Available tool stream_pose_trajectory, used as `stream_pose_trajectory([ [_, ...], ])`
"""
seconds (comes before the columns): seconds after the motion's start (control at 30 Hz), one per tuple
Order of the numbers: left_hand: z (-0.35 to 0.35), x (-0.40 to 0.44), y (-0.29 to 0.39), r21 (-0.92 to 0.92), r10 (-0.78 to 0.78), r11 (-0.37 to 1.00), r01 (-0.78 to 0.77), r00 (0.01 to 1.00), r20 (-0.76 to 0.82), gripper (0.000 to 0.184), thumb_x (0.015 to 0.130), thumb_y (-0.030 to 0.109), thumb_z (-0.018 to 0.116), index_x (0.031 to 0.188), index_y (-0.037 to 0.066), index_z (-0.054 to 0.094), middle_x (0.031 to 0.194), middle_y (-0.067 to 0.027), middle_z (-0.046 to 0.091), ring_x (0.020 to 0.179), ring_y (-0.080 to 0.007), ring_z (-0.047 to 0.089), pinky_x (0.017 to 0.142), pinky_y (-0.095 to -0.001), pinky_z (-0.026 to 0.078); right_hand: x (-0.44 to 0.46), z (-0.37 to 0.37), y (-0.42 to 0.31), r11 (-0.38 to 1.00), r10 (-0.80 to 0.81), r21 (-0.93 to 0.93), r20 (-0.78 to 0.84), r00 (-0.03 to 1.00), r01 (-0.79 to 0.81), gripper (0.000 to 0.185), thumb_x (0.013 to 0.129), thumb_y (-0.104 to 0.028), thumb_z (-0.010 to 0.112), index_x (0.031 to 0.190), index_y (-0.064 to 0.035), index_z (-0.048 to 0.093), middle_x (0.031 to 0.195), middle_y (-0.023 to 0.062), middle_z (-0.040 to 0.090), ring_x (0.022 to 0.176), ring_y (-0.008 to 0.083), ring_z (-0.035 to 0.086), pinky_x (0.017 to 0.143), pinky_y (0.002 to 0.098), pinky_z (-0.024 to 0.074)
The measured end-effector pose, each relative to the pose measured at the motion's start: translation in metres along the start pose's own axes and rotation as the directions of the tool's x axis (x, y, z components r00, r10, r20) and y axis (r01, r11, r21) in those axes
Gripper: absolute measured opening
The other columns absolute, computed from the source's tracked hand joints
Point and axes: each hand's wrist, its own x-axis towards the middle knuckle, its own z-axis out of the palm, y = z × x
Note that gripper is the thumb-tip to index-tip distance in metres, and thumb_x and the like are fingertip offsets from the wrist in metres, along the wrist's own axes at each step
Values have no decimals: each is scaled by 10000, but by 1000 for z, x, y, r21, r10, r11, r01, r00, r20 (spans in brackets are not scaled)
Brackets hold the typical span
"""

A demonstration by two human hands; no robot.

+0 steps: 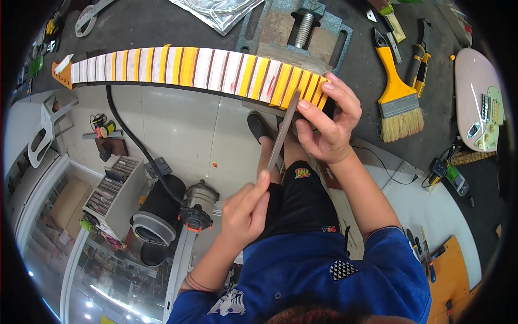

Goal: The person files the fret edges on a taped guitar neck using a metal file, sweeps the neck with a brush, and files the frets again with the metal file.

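A guitar neck [202, 67] lies across the dark bench, its fretboard covered with white and yellow tape strips between the frets. My left hand [245, 210] is closed round the lower end of a slim metal file [283, 132], index finger stretched along it. The file's upper end lies on the yellow-taped frets near the neck's right end. There my right hand [329, 121] grips the neck, with curled fingers on the fretboard and one fingertip beside the file's tip. Red marks show on some strips.
Behind the neck stands a metal vise [305, 35]. To the right are a yellow-handled brush [399, 92], pliers [418, 65] and a pink guitar body [477, 97]. A plastic packet [218, 13] lies at the top. Below left are a black bin [156, 216] and a router [199, 205].
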Motion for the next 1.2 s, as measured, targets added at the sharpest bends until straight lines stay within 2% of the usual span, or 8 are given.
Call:
stream_pose_trajectory([
  [0.1, 0, 9, 6, 2, 14, 1000, -14, 1000, -5, 476, 1026, -107, 624, 1500, -66, 644, 1391, -258, 750, 1197, -294, 786, 1036, -354, 575, 0, -1, 0, 1000, -3, -12, 8, 1000, 3, 515, 839, -123, 854, 1330, -247, 759, 1432, 143, 540, 1376, 424, 579, 1138, 494, 538],
  [0.17, 14, 67, 15, -23, 178, 983, -183, 975, -133, 542, 993, -99, 677, 1525, -1, 642, 1100, -229, 779, 861, -349, 777, 779, -410, 615, -1, 2, 1, 1000, -1, -14, -10, 1000, 1, 516, 838, -127, 855, 1330, -247, 759, 1429, 143, 540, 1375, 424, 579, 1141, 492, 538],
  [0.4, 11, 51, 15, -18, 150, 988, -153, 981, -126, 542, 988, -122, 677, 1517, -10, 650, 1154, -257, 779, 913, -333, 796, 808, -406, 619, -2, 1, 2, 1000, -5, -14, -5, 1000, 5, 513, 841, -144, 858, 1333, -251, 757, 1426, 144, 541, 1374, 420, 579, 1142, 493, 543],
  [0.5, -1, 9, 8, -37, 18, 999, -19, 1000, -24, 525, 1003, -117, 658, 1521, -30, 642, 1294, -261, 761, 1087, -313, 788, 939, -370, 594, -1, -3, 3, 999, -24, -21, 39, 999, 25, 360, 960, -214, 809, 1311, -203, 732, 1447, 175, 525, 1389, 430, 577, 1168, 514, 503],
  [0.57, -5, 13, 13, -113, -9, 994, 10, 1000, 9, 473, 1046, -87, 608, 1519, -72, 625, 1458, -253, 717, 1299, -316, 739, 1105, -359, 538, -1, -2, 2, 1000, -1, -10, 19, 1000, 2, 466, 878, -171, 847, 1329, -239, 750, 1430, 152, 539, 1379, 422, 580, 1146, 495, 533],
  [0.73, 13, 114, 31, -302, 45, 951, -58, 998, -51, 475, 1070, -79, 590, 1545, -79, 595, 1542, -245, 661, 1397, -279, 669, 1152, -361, 504, -2, 0, 0, 1000, 8, -14, 2, 1000, -8, 521, 841, -148, 864, 1339, -257, 759, 1419, 139, 546, 1376, 419, 581, 1134, 487, 549],
  [0.97, -1, -12, -1, -166, -59, 984, 62, 998, 25, 479, 1036, -96, 622, 1515, -79, 625, 1432, -279, 721, 1330, -297, 716, 1142, -369, 517, -1, -1, 1, 1000, 10, -8, 7, 1000, -10, 527, 837, -139, 860, 1339, -264, 761, 1419, 138, 543, 1375, 422, 585, 1135, 488, 546],
  [1.2, 9, 105, 36, -174, 49, 983, -57, 998, -51, 489, 1034, -97, 620, 1522, -65, 626, 1436, -245, 733, 1273, -271, 751, 1073, -351, 551, -1, 1, 0, 1000, 9, -6, -10, 1000, -9, 547, 825, -132, 866, 1347, -258, 762, 1418, 136, 542, 1376, 424, 583, 1137, 488, 542],
])
